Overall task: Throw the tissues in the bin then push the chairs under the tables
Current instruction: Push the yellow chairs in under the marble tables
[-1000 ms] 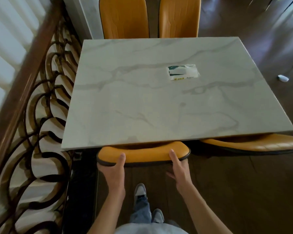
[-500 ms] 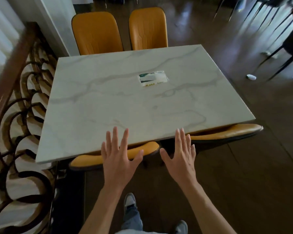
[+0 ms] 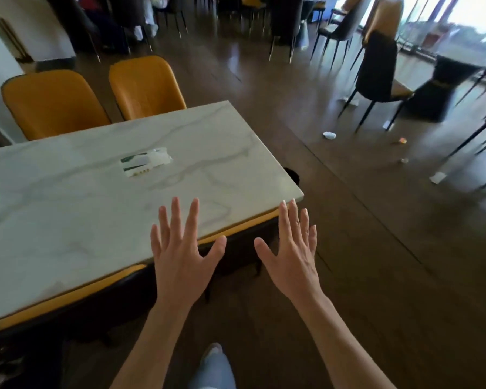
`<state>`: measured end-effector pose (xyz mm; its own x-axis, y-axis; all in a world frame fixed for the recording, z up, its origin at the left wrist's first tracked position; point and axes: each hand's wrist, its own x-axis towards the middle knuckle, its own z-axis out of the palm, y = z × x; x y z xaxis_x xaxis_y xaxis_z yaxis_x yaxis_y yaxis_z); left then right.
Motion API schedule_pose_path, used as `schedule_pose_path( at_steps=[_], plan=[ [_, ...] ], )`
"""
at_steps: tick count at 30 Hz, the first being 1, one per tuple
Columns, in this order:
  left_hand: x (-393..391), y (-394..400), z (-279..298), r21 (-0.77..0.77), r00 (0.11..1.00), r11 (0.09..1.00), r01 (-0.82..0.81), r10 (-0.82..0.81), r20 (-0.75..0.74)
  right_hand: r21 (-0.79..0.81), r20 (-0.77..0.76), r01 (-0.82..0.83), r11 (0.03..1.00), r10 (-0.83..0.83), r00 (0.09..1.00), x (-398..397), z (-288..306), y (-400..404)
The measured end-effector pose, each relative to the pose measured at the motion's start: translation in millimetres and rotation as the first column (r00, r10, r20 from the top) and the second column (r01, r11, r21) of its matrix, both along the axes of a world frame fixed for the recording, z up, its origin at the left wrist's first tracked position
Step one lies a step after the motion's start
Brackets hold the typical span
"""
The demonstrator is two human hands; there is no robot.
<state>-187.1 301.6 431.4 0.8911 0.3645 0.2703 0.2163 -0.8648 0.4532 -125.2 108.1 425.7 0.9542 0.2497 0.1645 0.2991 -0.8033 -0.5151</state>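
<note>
My left hand point(image 3: 180, 256) and my right hand point(image 3: 292, 254) hover with fingers spread in front of the marble table's point(image 3: 68, 209) near edge, holding nothing. Two orange chairs are tucked under that edge; only the rim of the left one point(image 3: 68, 297) and the right one point(image 3: 242, 226) shows. Two more orange chairs point(image 3: 54, 105) point(image 3: 146, 85) stand at the far side. A tissue packet point(image 3: 145, 162) lies on the tabletop. Crumpled tissues lie on the floor: one point(image 3: 329, 135) past the table corner, another point(image 3: 437, 177) further right.
A dark chair point(image 3: 376, 77) stands pulled out on the right, near a dark table base point(image 3: 432, 99). More dark chairs and tables fill the back of the room. Small scraps point(image 3: 402, 140) dot the brown wooden floor.
My hands left the near chair's back and rose, fingers spread. The view swung right, bringing the open floor and the dark chairs into sight.
</note>
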Motion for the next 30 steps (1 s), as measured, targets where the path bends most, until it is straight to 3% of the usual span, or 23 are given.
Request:
schedule_pose_path(
  at_steps=[9, 19, 30],
  plan=[
    [134.3, -66.8, -12.2, -0.037, 0.999, 0.999, 0.017, -0.015, 0.043, 0.018, 0.021, 0.071, 0.997, -0.072, 0.997, 117.3, -8.0, -85.0],
    [342.7, -149.2, -41.0, -0.152, 0.998, 0.986, -0.07, 0.07, -0.001, -0.05, -0.086, -0.005, 0.999, 0.001, 0.996, 331.9, -6.3, -162.5],
    [536.6, -186.9, -39.1, -0.138, 0.984, 0.974, -0.178, 0.175, -0.036, 0.037, -0.141, -0.11, 0.993, 0.114, 0.983, 553.8, -20.3, -189.0]
  ],
)
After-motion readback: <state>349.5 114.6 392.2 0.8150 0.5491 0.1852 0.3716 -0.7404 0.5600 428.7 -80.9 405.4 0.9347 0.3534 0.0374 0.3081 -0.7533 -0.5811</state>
